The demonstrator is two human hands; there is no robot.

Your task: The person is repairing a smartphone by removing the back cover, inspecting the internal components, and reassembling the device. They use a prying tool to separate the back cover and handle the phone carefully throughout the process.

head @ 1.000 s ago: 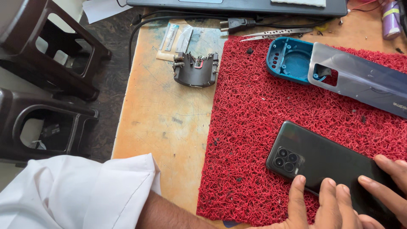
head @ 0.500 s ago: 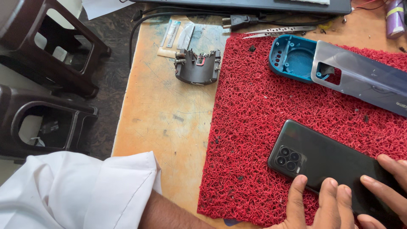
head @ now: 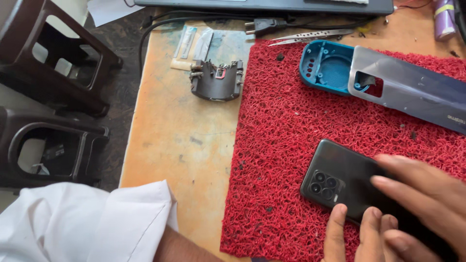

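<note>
Black glossy smartphone [head: 347, 182] lies camera-side up on the red looped-fibre mat [head: 291, 145], bench [head: 184, 140] beneath. Left hand [head: 361, 235] fingertips press its lower edge; right hand [head: 422, 194] rests flat across its back, fingers spread. Blue-and-grey plastic housing [head: 388, 80] lies well apart.

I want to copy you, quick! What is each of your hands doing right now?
Left hand: fingers resting flat on the near edge of the black face-down smartphone.
Right hand: fingers pressed on the phone's back; no closed grip shows.
</note>
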